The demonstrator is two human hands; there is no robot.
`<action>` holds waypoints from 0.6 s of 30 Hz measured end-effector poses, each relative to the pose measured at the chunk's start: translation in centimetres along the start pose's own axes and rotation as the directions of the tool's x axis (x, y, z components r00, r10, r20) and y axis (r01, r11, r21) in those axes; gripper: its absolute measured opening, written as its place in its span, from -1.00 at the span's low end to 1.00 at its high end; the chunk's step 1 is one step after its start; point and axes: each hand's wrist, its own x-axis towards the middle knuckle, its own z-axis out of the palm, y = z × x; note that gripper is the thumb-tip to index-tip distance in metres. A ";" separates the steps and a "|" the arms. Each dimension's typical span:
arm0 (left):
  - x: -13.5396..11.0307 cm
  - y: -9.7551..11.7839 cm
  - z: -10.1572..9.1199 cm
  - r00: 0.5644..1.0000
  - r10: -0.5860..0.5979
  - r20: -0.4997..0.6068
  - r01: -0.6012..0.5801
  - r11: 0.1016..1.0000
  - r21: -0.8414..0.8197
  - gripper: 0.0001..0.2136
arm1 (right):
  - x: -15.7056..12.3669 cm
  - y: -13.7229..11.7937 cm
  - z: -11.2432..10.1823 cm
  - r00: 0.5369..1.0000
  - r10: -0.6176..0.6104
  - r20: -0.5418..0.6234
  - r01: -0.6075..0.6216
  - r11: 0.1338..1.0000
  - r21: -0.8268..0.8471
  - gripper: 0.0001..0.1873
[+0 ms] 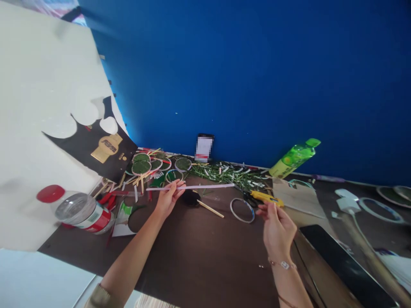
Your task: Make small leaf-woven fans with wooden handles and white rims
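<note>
My left hand [169,200] pinches a long, narrow, pale strip [205,187] that stretches to the right above the table. My right hand [276,226] has its fingers curled just under a yellow glue gun [266,198] and appears to grip it; the handle is hidden. The glue gun's dark front points left, near the strip's far end; whether they touch I cannot tell. A pale ring [231,209] lies on the table left of my right hand. Below the strip are a dark round piece [191,197] and a wooden stick [210,208].
Green and white scraps [231,173] lie along the blue wall, by a phone [204,147]. Several stick-handled discs [141,164] are at left, near a large bottle [85,212] and black card [96,141]. Right are a green bottle [293,158], cardboard [298,197], a black device [343,261] and a charger [348,203].
</note>
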 end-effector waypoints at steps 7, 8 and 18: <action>0.1 -0.2 -0.1 1.000 -0.005 -0.019 0.004 0.999 -0.042 -0.84 | 3.5 -1.1 -3.0 0.929 -0.052 0.366 0.357 0.377 -0.855 -0.71; 0.1 -0.1 -0.1 1.000 -0.004 -0.016 0.004 0.999 -0.045 -0.84 | 3.9 -1.4 -3.1 0.922 -0.025 0.387 0.377 0.295 -0.878 -0.70; 0.1 0.3 -0.1 0.999 -0.030 -0.029 0.028 0.996 -0.083 -0.87 | 6.7 -1.1 -4.8 0.900 0.326 0.288 0.296 0.025 -0.955 -0.71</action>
